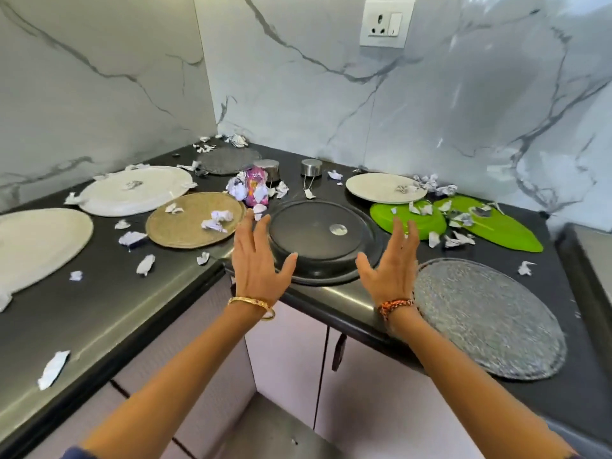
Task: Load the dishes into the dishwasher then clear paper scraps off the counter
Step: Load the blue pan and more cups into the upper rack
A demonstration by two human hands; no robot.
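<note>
A black round plate [318, 233] lies at the inner corner of the black counter [99, 313], its near rim over the edge. My left hand [256, 260] hovers at its left rim and my right hand [392, 260] at its right rim, both with fingers spread and holding nothing. Around it lie a gold plate [188, 226], a white oval plate [135, 190], a cream plate [381, 187], two green plates [410, 223] and a glittery silver plate [490, 316]. Crumpled paper scraps [217, 220] are scattered over the counter and on several plates.
Two small steel cups [311, 167] and a pink wrapper [255, 187] stand behind the black plate. Another large pale plate [36, 240] lies at far left, a grey one [225, 159] in the back corner. Marble walls enclose the corner; cabinet doors [288, 359] are below.
</note>
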